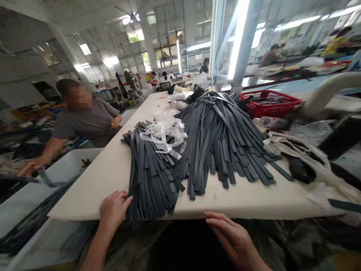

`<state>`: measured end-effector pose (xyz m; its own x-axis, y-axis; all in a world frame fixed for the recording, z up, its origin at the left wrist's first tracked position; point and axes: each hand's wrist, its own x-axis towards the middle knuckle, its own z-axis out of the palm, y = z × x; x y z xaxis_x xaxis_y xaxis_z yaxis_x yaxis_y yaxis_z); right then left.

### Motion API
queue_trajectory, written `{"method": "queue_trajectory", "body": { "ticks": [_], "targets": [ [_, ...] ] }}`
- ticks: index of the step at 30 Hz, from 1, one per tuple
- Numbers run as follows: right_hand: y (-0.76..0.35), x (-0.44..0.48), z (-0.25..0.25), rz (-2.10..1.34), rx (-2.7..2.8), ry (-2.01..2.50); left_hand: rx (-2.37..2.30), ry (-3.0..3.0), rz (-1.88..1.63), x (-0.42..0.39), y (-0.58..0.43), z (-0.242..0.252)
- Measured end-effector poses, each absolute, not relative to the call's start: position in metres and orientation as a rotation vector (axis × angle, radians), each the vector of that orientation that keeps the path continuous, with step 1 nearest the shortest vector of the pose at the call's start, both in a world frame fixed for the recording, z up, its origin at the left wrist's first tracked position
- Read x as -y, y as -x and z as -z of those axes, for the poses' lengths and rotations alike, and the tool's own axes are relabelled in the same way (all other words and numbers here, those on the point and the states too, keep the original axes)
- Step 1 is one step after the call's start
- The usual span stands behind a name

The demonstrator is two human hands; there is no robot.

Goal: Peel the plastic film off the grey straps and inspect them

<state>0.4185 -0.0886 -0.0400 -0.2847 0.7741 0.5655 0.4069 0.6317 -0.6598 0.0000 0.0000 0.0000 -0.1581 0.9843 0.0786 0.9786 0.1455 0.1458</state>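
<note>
My left hand (112, 210) rests at the table's front edge, fingers loosely bent and thumb out, beside a smaller pile of dark grey fabric strips (152, 188). Its thumb reaches the strips' left side, and nothing shows in its grasp. Just below the front edge, my right hand (232, 235) has its fingers stretched out and holds nothing visible. Clear and white plastic ribbons (166, 133) lie on the smaller pile. A larger fanned heap of dark grey strips (208, 139) spreads over the middle of the table.
The cream-topped table (98, 177) runs away from me. On its right are a red plastic basket (270, 105), a clear bottle (270, 121) and a crumpled plastic bag (307, 150). To the left, a co-worker (87, 116) reaches over white bins (67, 165) holding dark strips.
</note>
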Motion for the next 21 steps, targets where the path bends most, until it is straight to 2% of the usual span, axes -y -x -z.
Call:
{"method": "queue_trajectory", "body": {
  "ticks": [3,6,9,13,17,21],
  "targets": [
    [-0.409,0.082,0.031,-0.492,1.923,0.889,-2.476,-1.95,-0.188,0.011,0.016,-0.029],
    [-0.396,0.074,0.015,-0.485,1.97,0.875,-2.428,-2.241,-0.28,0.034,0.01,-0.073],
    [-0.374,0.063,-0.011,-0.51,2.071,0.844,-1.905,-2.684,-0.384,0.061,-0.031,-0.112],
    [-0.34,0.049,-0.041,-0.59,2.297,0.645,-1.139,-3.085,-0.329,0.08,-0.104,-0.129],
    [-0.35,0.051,-0.042,-0.936,2.319,0.497,-0.903,-2.954,-0.291,0.068,-0.138,-0.133],
    [-0.437,0.084,-0.018,-1.487,1.741,0.867,-1.059,-2.353,-0.377,0.015,-0.137,-0.124]
  ]
}}
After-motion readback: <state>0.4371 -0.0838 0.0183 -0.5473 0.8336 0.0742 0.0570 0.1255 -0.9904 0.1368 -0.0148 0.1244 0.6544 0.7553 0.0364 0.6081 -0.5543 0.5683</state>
